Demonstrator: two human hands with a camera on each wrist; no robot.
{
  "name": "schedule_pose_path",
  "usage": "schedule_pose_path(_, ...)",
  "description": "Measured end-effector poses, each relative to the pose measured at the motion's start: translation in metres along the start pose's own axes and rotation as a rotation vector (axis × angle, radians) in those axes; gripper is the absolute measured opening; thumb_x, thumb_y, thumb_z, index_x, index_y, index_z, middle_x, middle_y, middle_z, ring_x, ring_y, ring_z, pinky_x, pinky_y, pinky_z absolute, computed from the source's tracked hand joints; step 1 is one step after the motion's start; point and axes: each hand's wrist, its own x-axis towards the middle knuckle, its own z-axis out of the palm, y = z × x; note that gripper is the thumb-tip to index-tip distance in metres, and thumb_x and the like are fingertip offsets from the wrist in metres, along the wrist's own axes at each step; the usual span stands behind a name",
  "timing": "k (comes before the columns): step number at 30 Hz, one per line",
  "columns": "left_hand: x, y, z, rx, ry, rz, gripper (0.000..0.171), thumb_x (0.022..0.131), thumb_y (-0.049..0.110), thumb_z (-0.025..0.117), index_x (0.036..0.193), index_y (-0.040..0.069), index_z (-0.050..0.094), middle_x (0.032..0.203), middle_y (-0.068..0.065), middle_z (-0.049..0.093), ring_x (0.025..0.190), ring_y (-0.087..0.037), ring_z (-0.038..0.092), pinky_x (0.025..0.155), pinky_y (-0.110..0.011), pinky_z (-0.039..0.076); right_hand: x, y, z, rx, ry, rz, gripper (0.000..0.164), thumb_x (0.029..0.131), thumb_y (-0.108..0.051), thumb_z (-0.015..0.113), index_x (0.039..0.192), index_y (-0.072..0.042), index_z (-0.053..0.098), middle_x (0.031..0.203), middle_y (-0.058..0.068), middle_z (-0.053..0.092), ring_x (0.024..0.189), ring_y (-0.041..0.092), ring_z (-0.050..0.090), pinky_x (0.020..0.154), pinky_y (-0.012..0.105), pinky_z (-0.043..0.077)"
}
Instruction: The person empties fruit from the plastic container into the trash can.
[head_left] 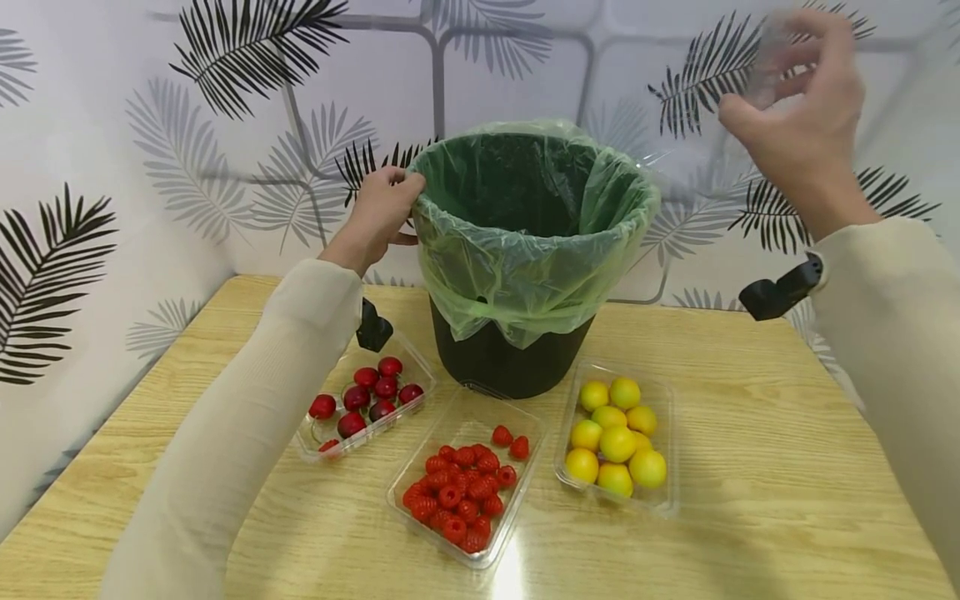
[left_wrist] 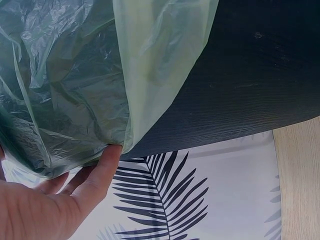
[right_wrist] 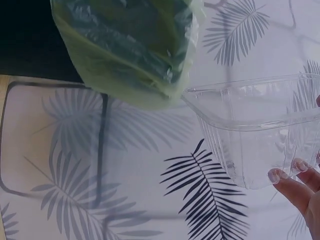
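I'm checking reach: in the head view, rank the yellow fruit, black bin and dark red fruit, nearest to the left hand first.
1. Black bin: left hand at its rim.
2. Dark red fruit: left side.
3. Yellow fruit: right side.

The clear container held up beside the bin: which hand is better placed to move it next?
Probably the right hand: it grips the clear container, while the left hand pinches the green liner on the bin.
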Motion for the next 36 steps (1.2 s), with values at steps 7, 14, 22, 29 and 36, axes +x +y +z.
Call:
schedule_pose_path(7, 0.002, -0.002, 0.001, -0.004, 0.008, -0.001, 0.017, 0.099, 0.027, 0.041, 0.105, 0.012, 0.045, 0.099, -0.001, 0.040, 0.088, -0.017, 0.048, 0.091, -0.048, 0.053, -0.004, 0.010, -0.012, -0.040, 0.024, 0.063, 0.060, 0.080, -0.020, 0.064, 0.134, -0.030, 0.040, 0.106, -0.018, 0.040, 0.087, -0.004, 0.042, 0.071, 0.016, 0.037)
schedule_pose_path(14, 0.001, -0.002, 0.001, 0.000, 0.009, -0.005, 0.023, 0.099, 0.028, 0.040, 0.113, 0.010, 0.045, 0.100, -0.001, 0.041, 0.090, -0.017, 0.049, 0.092, -0.047, 0.053, -0.009, 0.026, -0.019, -0.098, 0.030, 0.121, 0.062, 0.081, -0.024, 0.063, 0.137, -0.031, 0.036, 0.107, -0.020, 0.038, 0.089, -0.006, 0.041, 0.071, 0.017, 0.036)
schedule_pose_path(22, 0.002, -0.002, 0.002, 0.002, 0.014, 0.000, 0.025, 0.098, 0.027, 0.040, 0.114, 0.010, 0.046, 0.100, 0.000, 0.042, 0.094, -0.018, 0.051, 0.091, -0.047, 0.053, -0.018, 0.048, -0.031, -0.121, 0.066, 0.163, 0.062, 0.082, -0.024, 0.061, 0.137, -0.033, 0.036, 0.106, -0.022, 0.038, 0.087, -0.007, 0.041, 0.072, 0.016, 0.035)
schedule_pose_path(29, 0.002, 0.000, 0.001, -0.011, 0.023, 0.008, 0.017, 0.098, 0.027, 0.040, 0.104, 0.012, 0.045, 0.096, 0.000, 0.041, 0.087, -0.017, 0.048, 0.091, -0.048, 0.053, -0.028, 0.063, -0.035, -0.142, 0.073, 0.199, 0.062, 0.083, -0.025, 0.059, 0.139, -0.033, 0.033, 0.113, -0.020, 0.037, 0.089, -0.006, 0.039, 0.073, 0.015, 0.035)
schedule_pose_path(36, 0.000, -0.001, 0.001, -0.009, 0.008, -0.001, 0.026, 0.099, 0.027, 0.040, 0.117, 0.009, 0.045, 0.098, 0.000, 0.041, 0.089, -0.016, 0.048, 0.092, -0.047, 0.053, -0.047, 0.079, -0.031, -0.027, 0.050, 0.260, 0.060, 0.085, -0.017, 0.059, 0.139, -0.026, 0.034, 0.104, -0.018, 0.037, 0.078, -0.003, 0.042, 0.058, 0.007, 0.039)
